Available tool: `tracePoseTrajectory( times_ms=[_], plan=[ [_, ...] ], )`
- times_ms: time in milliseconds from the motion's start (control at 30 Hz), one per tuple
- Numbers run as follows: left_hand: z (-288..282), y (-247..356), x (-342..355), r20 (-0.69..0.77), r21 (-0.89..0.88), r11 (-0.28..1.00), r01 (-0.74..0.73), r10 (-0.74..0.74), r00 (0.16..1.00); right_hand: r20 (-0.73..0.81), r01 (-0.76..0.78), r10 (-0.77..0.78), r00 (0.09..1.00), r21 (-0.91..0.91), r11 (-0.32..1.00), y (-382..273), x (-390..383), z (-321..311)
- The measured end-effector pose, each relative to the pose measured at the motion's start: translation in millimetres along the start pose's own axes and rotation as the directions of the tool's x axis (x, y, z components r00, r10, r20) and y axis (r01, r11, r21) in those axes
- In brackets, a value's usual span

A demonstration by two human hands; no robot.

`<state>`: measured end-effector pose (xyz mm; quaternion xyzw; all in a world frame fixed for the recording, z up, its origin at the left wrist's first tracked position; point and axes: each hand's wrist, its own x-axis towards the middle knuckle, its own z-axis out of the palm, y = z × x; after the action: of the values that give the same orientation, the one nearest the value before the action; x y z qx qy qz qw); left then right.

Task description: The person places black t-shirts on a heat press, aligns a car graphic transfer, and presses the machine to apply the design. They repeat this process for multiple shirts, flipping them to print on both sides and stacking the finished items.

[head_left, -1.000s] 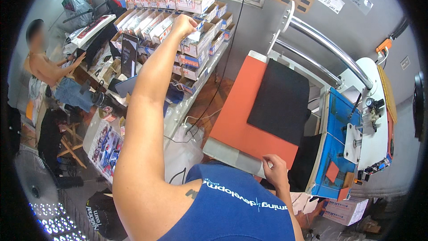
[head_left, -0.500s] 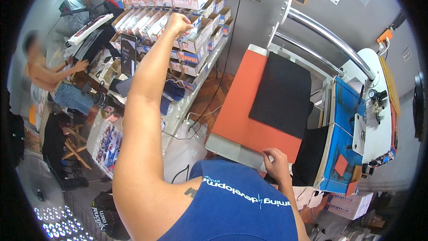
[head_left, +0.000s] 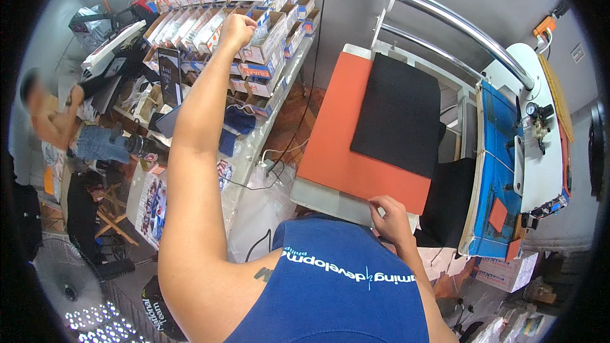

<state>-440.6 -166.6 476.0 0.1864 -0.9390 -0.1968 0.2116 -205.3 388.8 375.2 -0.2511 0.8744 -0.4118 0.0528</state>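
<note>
My left hand (head_left: pixel 238 32) is stretched out over cardboard bins (head_left: pixel 264 44) of upright white packets, its fingers pinched on something I cannot make out. My right hand (head_left: pixel 389 216) rests at the near edge of a heat press's lower plate (head_left: pixel 327 200), fingers loosely bent and apart, with nothing visible in them. On that plate lie an orange pad (head_left: pixel 324 140) and a smaller black pad (head_left: pixel 394 114). The press's white head (head_left: pixel 537 152) stands to the right beside a blue sheet (head_left: pixel 492 133).
A co-worker (head_left: pixel 60 121) works at a cluttered bench on the left. A fan (head_left: pixel 63 286) is at lower left. A chrome arm (head_left: pixel 457 32) spans the press, a black cord (head_left: pixel 321 51) hangs behind, and a box (head_left: pixel 502 273) sits at lower right.
The view has shifted, so the bins and press sit higher in the picture. My left hand stays over the bins, slightly further left in view. The co-worker's arms have moved.
</note>
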Motion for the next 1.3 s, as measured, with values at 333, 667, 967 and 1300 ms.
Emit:
tracePoseTrajectory(
  times_ms=[333,667,967,1300],
  plan=[
    [-21,38,-29,0.092,-0.748,0.663,0.024,0.067,0.993,-0.026,0.017,-0.017,1.0,-0.019,1.0,3,9,-1],
    [46,137,-192,0.354,-0.911,0.346,0.226,0.37,0.859,-0.088,0.008,-0.006,0.996,0.021,1.0,4,36,-6],
    [108,161,-354,0.702,-0.696,0.487,0.528,0.301,0.646,0.054,-0.313,0.311,0.949,0.286,0.906,18,54,7],
    [166,122,-279,0.278,-0.379,0.688,-0.619,0.723,0.633,0.037,-0.428,0.427,0.904,0.073,0.901,87,189,-4]
  ],
)
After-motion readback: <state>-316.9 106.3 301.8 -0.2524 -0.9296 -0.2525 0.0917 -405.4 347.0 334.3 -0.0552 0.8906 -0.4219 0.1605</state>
